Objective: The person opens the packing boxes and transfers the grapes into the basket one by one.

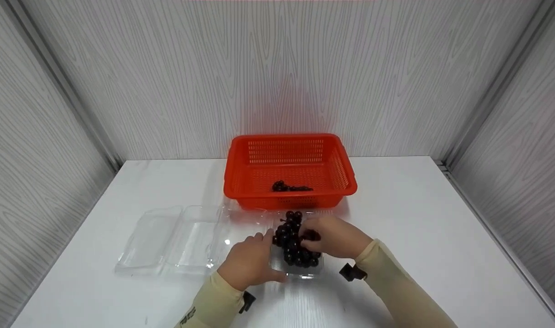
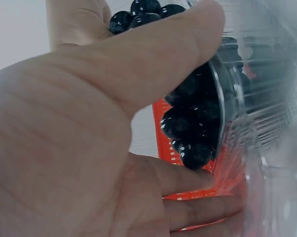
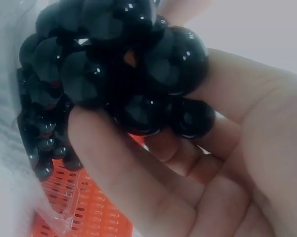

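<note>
A bunch of dark, shiny grapes [image 1: 287, 239] lies in a clear plastic container [image 1: 300, 276] in front of the red basket. My right hand [image 1: 334, 237] grips the bunch from its right side; in the right wrist view its thumb and fingers curl round several grapes [image 3: 87, 76]. My left hand [image 1: 252, 262] rests at the container's left side, with thumb and fingers spread rather straight along it. In the left wrist view, the left thumb [image 2: 168, 39] crosses in front of the grapes [image 2: 193, 113], beside the clear container wall.
Behind the container stands a red plastic basket [image 1: 291, 193] with more dark grapes [image 1: 286, 186] at its near side. Further clear plastic containers or lids [image 1: 150, 239] lie to the left on the white table [image 1: 395, 196]. Pale wood-grain panels [image 1: 286, 68] enclose the back and sides.
</note>
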The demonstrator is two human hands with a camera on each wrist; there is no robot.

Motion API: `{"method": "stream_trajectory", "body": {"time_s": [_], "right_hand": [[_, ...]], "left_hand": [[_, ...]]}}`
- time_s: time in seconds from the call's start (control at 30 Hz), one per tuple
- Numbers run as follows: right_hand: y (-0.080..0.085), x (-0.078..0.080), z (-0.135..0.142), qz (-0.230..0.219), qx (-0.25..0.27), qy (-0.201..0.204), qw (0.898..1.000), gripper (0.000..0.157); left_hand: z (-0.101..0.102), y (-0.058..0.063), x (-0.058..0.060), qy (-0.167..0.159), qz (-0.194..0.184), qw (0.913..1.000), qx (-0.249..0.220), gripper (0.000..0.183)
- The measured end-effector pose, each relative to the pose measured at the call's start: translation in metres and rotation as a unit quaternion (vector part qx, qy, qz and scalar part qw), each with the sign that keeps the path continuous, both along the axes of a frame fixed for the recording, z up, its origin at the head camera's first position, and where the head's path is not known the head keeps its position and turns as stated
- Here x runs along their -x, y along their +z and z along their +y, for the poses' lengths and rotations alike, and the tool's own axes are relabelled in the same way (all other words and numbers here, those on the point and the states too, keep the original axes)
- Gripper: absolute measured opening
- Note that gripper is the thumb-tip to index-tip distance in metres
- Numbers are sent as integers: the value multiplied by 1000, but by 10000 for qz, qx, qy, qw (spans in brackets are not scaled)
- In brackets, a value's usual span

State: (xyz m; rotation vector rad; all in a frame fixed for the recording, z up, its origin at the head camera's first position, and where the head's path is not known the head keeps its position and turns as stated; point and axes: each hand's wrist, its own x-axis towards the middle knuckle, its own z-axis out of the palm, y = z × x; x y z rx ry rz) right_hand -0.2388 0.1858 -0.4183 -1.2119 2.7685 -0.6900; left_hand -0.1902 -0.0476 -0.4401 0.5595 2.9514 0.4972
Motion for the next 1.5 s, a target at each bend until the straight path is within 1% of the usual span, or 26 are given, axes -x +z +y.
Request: {"method": "stream_trajectory", "body": {"time_s": [0.13, 0.27, 0.37, 0.57, 0.67, 0.9, 1.0, 1.17, 1.27, 1.37, 1.5], "right_hand": [[2, 3, 3, -219, 164, -72, 9996, 5], [3, 4, 7, -443, 382, -177, 9981, 6], [4, 5, 8, -568, 542, -349, 9963, 8], [6, 6, 9, -699, 695, -658, 9930, 12], [7, 6, 10, -753, 784, -698, 9916, 12], [10, 5, 12, -693, 1166, -595, 9890, 9], [10, 5, 13, -779, 1323, -683, 9858, 10], [9, 7, 16, -885, 1507, -680, 9823, 11], [10, 6, 16, -898, 1568, -621, 9816, 12], [11, 6, 16, -880, 1633, -573, 9810, 13], [11, 7, 17, -810, 1815, -492, 9788, 12]], "left_hand": [[1, 1, 1, 9, -31, 10000, 41, 112], [2, 1, 2, 40, -91, 9999, 71, 120], [2, 1, 3, 92, -150, 9998, 56, 125], [2, 0, 5, 197, -208, 9996, -56, 130], [1, -1, 5, 184, -186, 9996, -117, 132], [-1, -1, 3, 77, 2, 9998, -161, 133], [-1, 0, 3, 61, -36, 9999, -102, 127], [-2, 2, 2, 20, -191, 9998, 56, 103], [-3, 2, 2, -30, -134, 9999, 104, 91], [-3, 1, 2, -89, -48, 9999, 122, 85], [-3, -1, 2, -140, 40, 9998, 128, 84]]}}
